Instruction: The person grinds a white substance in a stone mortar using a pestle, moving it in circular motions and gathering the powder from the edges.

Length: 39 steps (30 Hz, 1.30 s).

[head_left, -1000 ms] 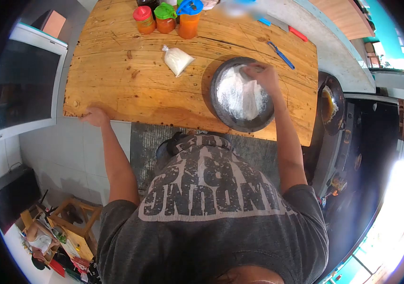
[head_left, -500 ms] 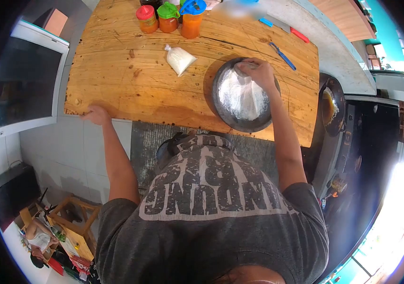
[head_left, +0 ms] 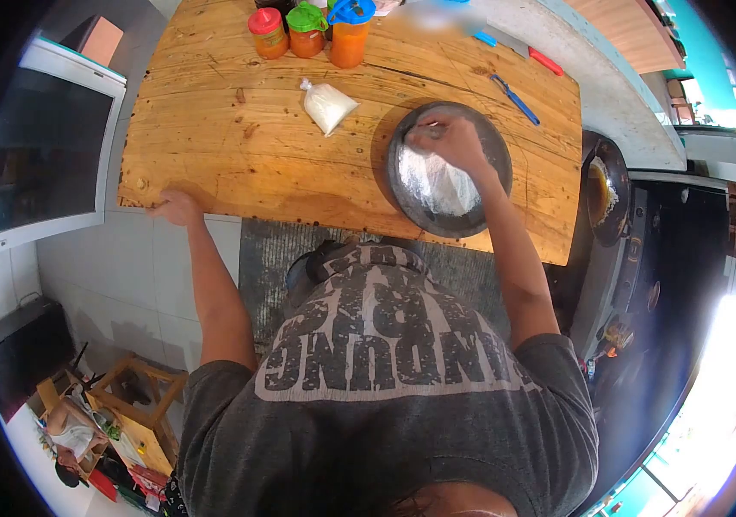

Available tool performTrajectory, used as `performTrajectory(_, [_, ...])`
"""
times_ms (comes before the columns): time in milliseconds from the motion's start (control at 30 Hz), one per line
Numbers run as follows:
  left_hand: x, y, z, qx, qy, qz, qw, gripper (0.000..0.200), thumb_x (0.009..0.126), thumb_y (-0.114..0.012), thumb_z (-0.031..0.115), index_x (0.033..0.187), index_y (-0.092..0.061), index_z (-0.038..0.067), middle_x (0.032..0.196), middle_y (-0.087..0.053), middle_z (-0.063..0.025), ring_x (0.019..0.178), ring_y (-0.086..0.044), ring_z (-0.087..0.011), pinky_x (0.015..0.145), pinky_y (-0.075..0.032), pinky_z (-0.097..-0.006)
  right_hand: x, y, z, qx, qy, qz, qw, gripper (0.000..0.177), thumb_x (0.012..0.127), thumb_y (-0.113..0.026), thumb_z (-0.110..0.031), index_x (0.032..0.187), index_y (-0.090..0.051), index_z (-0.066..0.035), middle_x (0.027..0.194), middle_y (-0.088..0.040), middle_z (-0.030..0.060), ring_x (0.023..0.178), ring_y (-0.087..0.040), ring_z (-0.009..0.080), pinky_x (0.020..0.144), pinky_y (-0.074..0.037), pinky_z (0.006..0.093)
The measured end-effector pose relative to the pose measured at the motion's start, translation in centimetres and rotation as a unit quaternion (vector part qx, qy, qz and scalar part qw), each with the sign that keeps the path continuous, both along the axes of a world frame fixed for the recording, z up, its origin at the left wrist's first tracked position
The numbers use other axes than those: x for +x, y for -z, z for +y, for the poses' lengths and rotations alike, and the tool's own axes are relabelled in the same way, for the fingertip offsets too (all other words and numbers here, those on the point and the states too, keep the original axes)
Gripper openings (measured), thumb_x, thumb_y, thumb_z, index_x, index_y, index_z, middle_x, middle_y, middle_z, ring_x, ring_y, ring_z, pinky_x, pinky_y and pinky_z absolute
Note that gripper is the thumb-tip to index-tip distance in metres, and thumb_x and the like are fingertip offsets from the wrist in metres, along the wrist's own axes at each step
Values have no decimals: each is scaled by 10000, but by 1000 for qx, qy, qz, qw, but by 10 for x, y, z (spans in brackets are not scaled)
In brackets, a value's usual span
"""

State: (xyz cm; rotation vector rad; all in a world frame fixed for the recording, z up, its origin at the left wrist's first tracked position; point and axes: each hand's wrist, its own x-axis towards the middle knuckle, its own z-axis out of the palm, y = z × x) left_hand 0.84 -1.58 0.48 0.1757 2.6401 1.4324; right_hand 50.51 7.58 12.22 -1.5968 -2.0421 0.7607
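On the wooden table [head_left: 204, 129] rests a round dark stone plate [head_left: 497, 155] with a shiny whitish middle. Over its upper part is my right hand [head_left: 452, 142], fingers closed together and blurred; whatever they hold is too small or hidden to name. My left hand [head_left: 178, 208] lies at the table's front left edge, its fingers on the edge and partly out of sight. A tied clear bag of white powder [head_left: 328, 107] sits left of the plate.
Jars with red [head_left: 268, 34], green [head_left: 306, 33] and blue [head_left: 349, 39] lids stand at the back. A blue peeler-like tool [head_left: 516, 100] and a red-handled knife [head_left: 545, 62] lie back right. A pan [head_left: 606, 189] is beyond the right edge. A person [head_left: 71, 439] appears lower left.
My right hand has moved a little to the left over the plate. My left hand has stayed at the table edge.
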Motion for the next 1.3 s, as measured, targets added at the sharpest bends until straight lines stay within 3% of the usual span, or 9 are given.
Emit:
performTrajectory(133, [6, -7, 2, 7, -6, 0, 1000, 668, 958, -420, 290, 1452, -41, 49, 1169, -545, -305, 986, -587, -446, 812, -489, -524, 10, 1, -3, -81, -161, -73, 981, 466, 662, -792, -476, 894, -746, -75, 852, -710, 139, 785, -675, 316, 743, -521, 380])
performTrajectory(267, [1, -2, 3, -9, -11, -15, 1000, 672, 953, -428, 310, 1446, -57, 45, 1179, -540, -300, 978, -590, -445, 793, -494, -528, 2, -11, 1, -65, -20, -32, 997, 456, 663, -794, -460, 898, -742, -72, 848, -706, 157, 789, -677, 316, 730, -522, 382])
performTrajectory(533, [-2, 4, 0, 7, 6, 13, 1000, 673, 950, -427, 316, 1448, -62, 45, 1205, -536, -292, 1001, -588, -444, 801, -501, -521, 6, -6, -22, -73, -165, -82, 980, 439, 675, -769, -443, 890, -738, -61, 818, -704, 159, 755, -677, 323, 726, -531, 384])
performTrajectory(667, [-2, 1, 1, 1, 3, 0, 1000, 682, 954, -431, 322, 1455, -53, 54, 1226, -526, -298, 1019, -585, -444, 813, -499, -517, 6, -8, -10, -70, -39, -35, 996, 443, 674, -770, -442, 890, -733, -57, 776, -699, 155, 705, -676, 322, 699, -533, 385])
performTrajectory(767, [6, -9, 2, -8, -4, -18, 1000, 680, 957, -428, 318, 1456, -52, 52, 1222, -526, -302, 1019, -583, -447, 820, -497, -517, -4, -5, -12, -60, -44, 24, 997, 444, 673, -772, -432, 909, -728, -59, 781, -694, 168, 728, -679, 314, 703, -531, 382])
performTrajectory(933, [9, -10, -1, 6, 5, -10, 1000, 672, 958, -427, 302, 1462, -52, 62, 1221, -524, -304, 1025, -580, -450, 829, -498, -518, 3, -11, -37, -77, -156, -113, 978, 418, 672, -757, -428, 903, -728, -81, 837, -674, 184, 824, -652, 361, 754, -518, 432])
performTrajectory(1133, [6, -8, 0, 20, 6, 4, 1000, 678, 954, -434, 304, 1464, -56, 66, 1237, -515, -297, 1049, -570, -441, 857, -490, -518, 2, -25, -30, -9, -93, -94, 991, 372, 706, -754, -394, 929, -720, -99, 835, -659, 174, 799, -648, 352, 755, -516, 429])
performTrajectory(1233, [11, -14, 0, 36, 10, -15, 999, 682, 950, -436, 302, 1464, -59, 61, 1247, -511, -292, 1055, -568, -437, 867, -487, -515, -14, -14, -45, 0, -106, -141, 984, 358, 740, -742, -376, 972, -699, -107, 882, -646, 164, 805, -646, 352, 765, -520, 438])
performTrajectory(1300, [9, -12, 1, 33, 11, -16, 999, 683, 948, -436, 295, 1464, -57, 57, 1250, -509, -292, 1055, -568, -436, 870, -486, -513, -22, -8, -77, 0, -28, -163, 986, 317, 779, -731, -315, 1024, -665, -126, 990, -597, 153, 820, -648, 341, 694, -546, 432])
